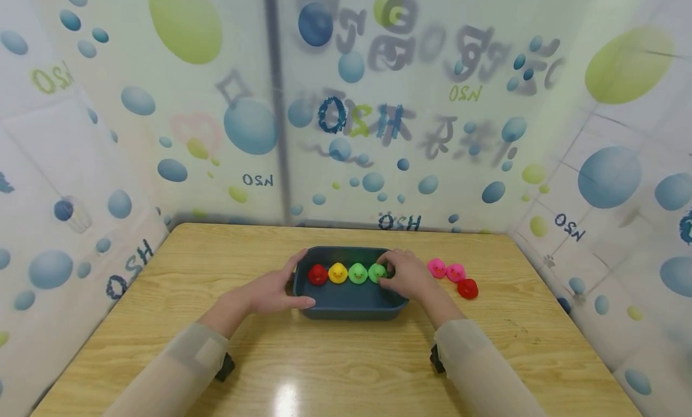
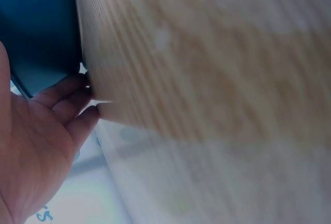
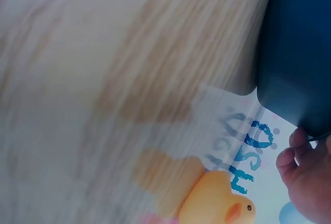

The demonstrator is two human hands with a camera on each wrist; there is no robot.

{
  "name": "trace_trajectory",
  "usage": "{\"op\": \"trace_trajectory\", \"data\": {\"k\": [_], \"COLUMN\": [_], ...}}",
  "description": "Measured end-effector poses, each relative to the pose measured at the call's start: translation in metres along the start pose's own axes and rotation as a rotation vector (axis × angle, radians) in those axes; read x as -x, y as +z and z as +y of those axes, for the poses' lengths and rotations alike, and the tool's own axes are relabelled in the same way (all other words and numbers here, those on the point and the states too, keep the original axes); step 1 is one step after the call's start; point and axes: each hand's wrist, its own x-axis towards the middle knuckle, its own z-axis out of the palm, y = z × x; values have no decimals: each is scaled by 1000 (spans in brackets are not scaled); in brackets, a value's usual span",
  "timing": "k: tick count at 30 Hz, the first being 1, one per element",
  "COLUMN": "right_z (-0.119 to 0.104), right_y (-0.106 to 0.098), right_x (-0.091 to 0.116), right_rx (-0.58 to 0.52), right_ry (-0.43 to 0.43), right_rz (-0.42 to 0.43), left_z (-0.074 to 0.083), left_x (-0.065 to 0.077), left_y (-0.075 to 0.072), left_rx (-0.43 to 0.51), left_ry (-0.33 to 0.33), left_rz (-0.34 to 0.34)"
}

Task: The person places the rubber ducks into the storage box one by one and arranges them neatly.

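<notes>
A dark blue rectangular tray [image 1: 351,313] sits on the table with a row of small rubber ducks along its inside. From the left, they are a red duck [image 1: 318,275], a yellow duck [image 1: 337,273], a green duck [image 1: 358,274] and another green duck [image 1: 376,273]. My right hand [image 1: 405,277] pinches that last green duck between thumb and fingers at the tray's right end. Its other fingers are near the tray's far wall in the right wrist view. Around the tray's left end, my left hand [image 1: 274,291] holds on, thumb at the near corner, fingers at the far one.
Right of the tray lie two pink ducks [image 1: 456,273] and a red duck [image 1: 467,288]. A yellow-orange duck [image 3: 214,198] shows in the right wrist view. A patterned curtain [image 1: 346,164] encloses the wooden table [image 1: 346,357] at the back and sides.
</notes>
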Motion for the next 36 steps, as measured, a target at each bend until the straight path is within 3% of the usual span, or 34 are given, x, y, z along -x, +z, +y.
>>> {"op": "trace_trajectory", "data": {"k": [14, 21, 27, 36], "right_z": [5, 11, 21, 56], "right_y": [7, 5, -12, -43], "right_x": [4, 8, 23, 62], "right_rx": [-18, -160, -387, -367], "right_ry": [-29, -68, 28, 64], "right_rz": [101, 208, 243, 239], "left_z": [-1, -2, 0, 1], "left_x": [0, 1, 2, 1], "left_y": [2, 2, 1, -1], "left_rx": [-12, -5, -3, -11], "left_ry": [-8, -14, -8, -9], "left_rz": [-3, -5, -2, 3]}}
